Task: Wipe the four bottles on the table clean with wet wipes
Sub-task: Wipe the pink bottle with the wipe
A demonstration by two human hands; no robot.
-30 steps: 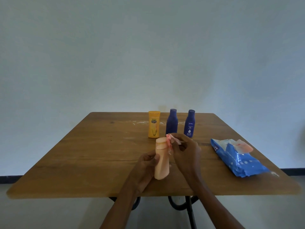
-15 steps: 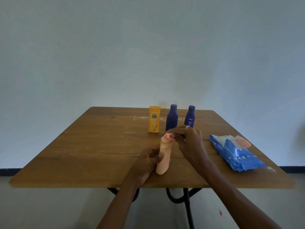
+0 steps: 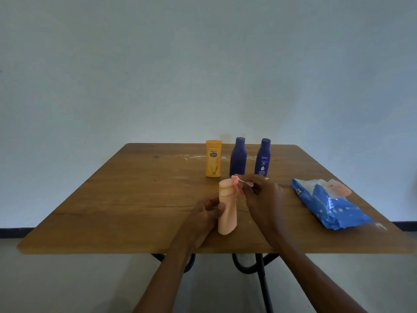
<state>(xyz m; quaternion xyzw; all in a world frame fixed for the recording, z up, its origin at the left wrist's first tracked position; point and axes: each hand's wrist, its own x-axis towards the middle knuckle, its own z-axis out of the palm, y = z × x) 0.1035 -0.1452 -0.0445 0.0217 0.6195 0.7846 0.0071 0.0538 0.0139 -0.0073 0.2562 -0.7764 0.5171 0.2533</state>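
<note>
A peach bottle [image 3: 227, 213] stands tilted near the table's front edge, and my left hand [image 3: 204, 216] grips its lower body from the left. My right hand [image 3: 261, 197] pinches a small pinkish wet wipe [image 3: 237, 182] against the right side of the bottle's cap. Behind them, in a row at the back of the wooden table [image 3: 126, 199], stand a yellow bottle [image 3: 213, 161] and two dark blue bottles [image 3: 238, 160] [image 3: 262, 160].
A blue pack of wet wipes [image 3: 327, 205] lies at the right of the table, its flap open with a wipe sticking out. White smears mark the tabletop behind the bottles. A plain wall rises beyond the far edge.
My right hand with the wipe has shifted from the top of the cap to its right side. My left hand keeps its grip on the peach bottle.
</note>
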